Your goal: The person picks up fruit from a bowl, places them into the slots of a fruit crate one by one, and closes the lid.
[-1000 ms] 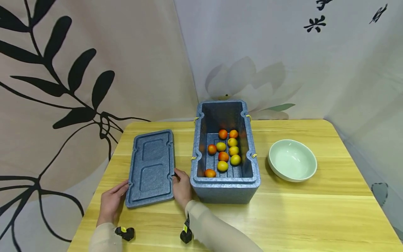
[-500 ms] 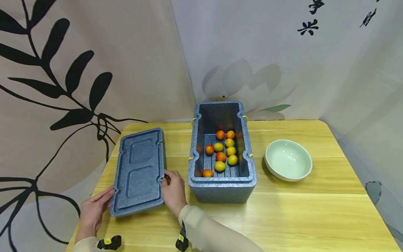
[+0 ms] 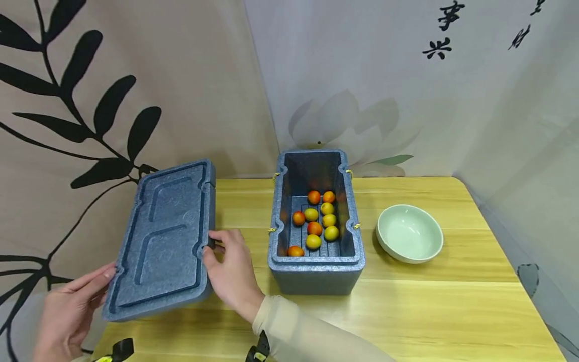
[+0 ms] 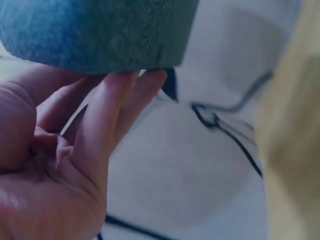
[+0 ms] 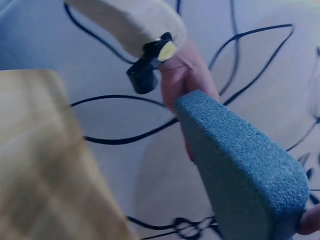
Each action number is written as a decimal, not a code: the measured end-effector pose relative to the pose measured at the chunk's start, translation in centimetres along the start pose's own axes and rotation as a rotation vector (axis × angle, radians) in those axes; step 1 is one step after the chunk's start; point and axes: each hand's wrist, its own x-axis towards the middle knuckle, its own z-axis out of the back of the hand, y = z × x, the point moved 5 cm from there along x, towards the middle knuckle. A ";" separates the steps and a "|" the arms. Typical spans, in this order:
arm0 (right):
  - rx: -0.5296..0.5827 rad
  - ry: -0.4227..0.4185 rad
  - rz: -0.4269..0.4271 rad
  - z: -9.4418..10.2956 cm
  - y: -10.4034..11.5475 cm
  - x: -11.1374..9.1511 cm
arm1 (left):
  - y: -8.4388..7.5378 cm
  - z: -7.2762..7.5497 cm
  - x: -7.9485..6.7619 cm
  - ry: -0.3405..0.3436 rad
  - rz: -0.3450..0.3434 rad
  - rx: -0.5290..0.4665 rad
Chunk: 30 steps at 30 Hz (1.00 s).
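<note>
A blue-grey speckled foam lid (image 3: 163, 241) is held raised above the left part of the table, tilted, its recessed panels facing up. My left hand (image 3: 74, 314) grips its left edge near the front corner. In the left wrist view, the fingers (image 4: 95, 120) of that hand touch the lid's underside. At the right edge, by a notch, my right hand (image 3: 232, 274) pinches the lid between thumb and fingers. The right wrist view has the lid (image 5: 240, 150) edge-on, the left hand (image 5: 187, 75) at its far side and one right fingertip (image 5: 310, 220) at its near end.
A matching open foam box (image 3: 316, 279) stands mid-table, with several small orange and yellow fruits (image 3: 312, 242) on its floor. Yellow cord shows at its sides. Right of it is a pale green bowl (image 3: 409, 234). Printed cloth hangs behind the wooden table (image 3: 420, 306).
Both hands have lifted the lid off the table and carried it left and nearer to me, tilting it. Box, fruits and bowl stay in place; the head view has shifted slightly.
</note>
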 end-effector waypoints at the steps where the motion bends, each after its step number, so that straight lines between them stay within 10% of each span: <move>1: 0.000 -0.004 0.005 0.5 0.7 0.1 | -0.6 -0.4 -0.2 0.005 -0.014 0.007; 8: 0.021 -0.073 0.075 4.8 4.3 1.0 | -3.7 -5.3 -1.3 -0.016 -0.068 0.150; 17: -0.013 -0.148 0.154 11.9 5.6 2.8 | -4.7 -13.8 -1.7 -0.022 -0.128 0.033; 30: -0.129 -0.277 0.092 22.3 5.5 3.6 | -4.2 -25.5 -2.3 0.231 -0.207 0.028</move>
